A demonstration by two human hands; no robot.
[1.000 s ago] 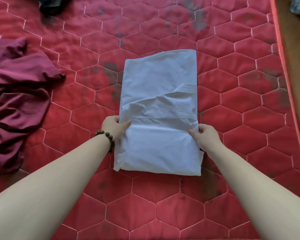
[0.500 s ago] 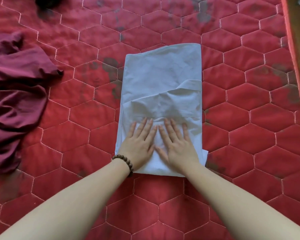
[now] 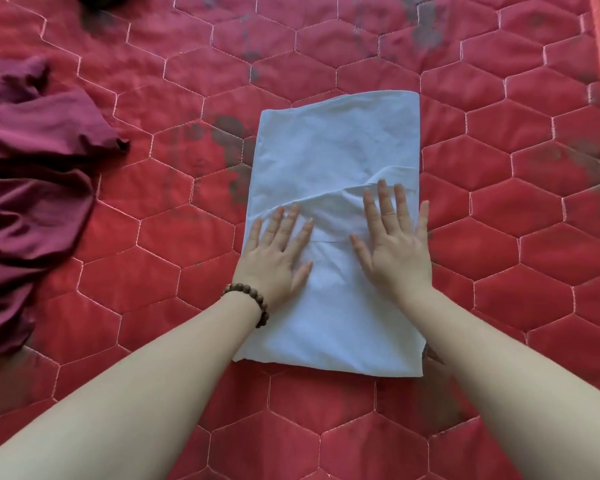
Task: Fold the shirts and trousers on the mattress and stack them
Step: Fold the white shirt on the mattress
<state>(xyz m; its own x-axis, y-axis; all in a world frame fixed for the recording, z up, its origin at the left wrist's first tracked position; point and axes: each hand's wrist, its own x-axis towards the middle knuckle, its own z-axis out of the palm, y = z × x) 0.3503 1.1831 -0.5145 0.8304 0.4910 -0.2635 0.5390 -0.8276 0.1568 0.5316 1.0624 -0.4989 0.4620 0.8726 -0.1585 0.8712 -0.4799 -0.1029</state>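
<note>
White garment: a pale folded garment (image 3: 333, 216) is lying as a tall rectangle near the middle of the red quilted mattress (image 3: 499, 237); whether it is a shirt or trousers I cannot tell.
Fold state: a diagonal flap edge is crossing its middle and creases are showing around it, so the fold is looking close to finished but not yet flat.
Left hand: the left hand (image 3: 278, 258) is lying flat on the garment's left side, fingers straight and spread, pressing the cloth and gripping nothing; a beaded bracelet (image 3: 248, 303) is sitting on that wrist.
Right hand: the right hand (image 3: 394, 251) is lying flat on the right side, fingers extended toward the flap edge, the little finger reaching past the garment's right border; its grip is likewise apart, holding nothing.
Step in hand: smoothing the folded piece, by my reading.
Still to do: a maroon garment (image 3: 32, 188) is lying crumpled and unfolded at the mattress's left side, well apart from the white one.
Stack: no stack is showing in view, so stacking is probably still ahead.
Progress: roughly one piece nearly done, at least one waiting.
</note>
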